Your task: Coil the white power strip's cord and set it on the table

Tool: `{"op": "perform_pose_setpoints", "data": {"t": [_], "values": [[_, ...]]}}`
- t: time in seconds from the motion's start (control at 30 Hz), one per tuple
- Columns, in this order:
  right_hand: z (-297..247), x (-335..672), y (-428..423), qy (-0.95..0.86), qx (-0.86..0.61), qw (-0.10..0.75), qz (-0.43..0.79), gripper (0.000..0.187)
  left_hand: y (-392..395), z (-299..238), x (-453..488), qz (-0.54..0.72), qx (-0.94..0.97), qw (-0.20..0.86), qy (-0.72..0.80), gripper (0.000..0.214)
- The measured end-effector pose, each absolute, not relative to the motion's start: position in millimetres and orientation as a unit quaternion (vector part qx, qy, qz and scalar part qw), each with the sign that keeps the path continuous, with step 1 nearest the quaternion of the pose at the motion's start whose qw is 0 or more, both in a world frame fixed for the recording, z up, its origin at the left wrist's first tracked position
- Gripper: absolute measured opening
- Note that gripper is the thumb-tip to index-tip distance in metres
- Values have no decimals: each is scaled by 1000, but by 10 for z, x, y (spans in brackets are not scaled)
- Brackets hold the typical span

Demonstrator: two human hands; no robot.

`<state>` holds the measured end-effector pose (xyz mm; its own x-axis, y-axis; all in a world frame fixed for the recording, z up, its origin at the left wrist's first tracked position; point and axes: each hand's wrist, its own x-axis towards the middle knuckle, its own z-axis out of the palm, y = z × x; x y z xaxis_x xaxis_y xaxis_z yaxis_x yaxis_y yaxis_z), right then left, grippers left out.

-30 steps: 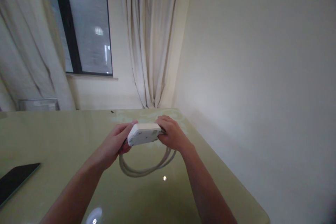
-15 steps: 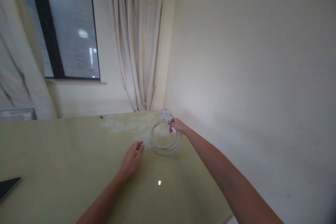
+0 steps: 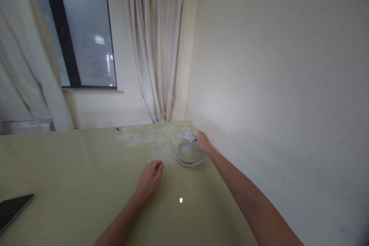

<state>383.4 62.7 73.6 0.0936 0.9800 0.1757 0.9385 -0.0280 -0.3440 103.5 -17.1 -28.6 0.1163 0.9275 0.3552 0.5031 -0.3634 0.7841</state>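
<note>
right hand (image 3: 203,142) fingers on white power strip (image 3: 190,136), grip unclear | left hand (image 3: 150,178) loosely curled, empty | coiled cable (image 3: 190,156) springy (rigid, light body: likely best hold)

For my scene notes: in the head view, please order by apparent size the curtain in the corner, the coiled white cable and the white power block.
1. Curtain, by far largest.
2. Coiled white cable.
3. White power block, smallest, at the right hand.

One power strip (image 3: 190,136), one coiled cable (image 3: 190,155), one phone (image 3: 13,208), two hands.
</note>
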Motion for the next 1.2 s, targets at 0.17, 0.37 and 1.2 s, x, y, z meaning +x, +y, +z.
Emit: {"op": "perform_pose_setpoints", "data": {"t": [0.17,0.37,1.2], "values": [[384,3028,-79,-790,-560,249,16,49,-189,-244,1029,422,711,239,509,33],[-118,2398,-472,-855,-400,322,75,45,-262,-250,924,413,695,215,548,20],[-34,3041,-329,-780,-548,300,12,41,-561,-200,954,276,743,123,598,33]]}}
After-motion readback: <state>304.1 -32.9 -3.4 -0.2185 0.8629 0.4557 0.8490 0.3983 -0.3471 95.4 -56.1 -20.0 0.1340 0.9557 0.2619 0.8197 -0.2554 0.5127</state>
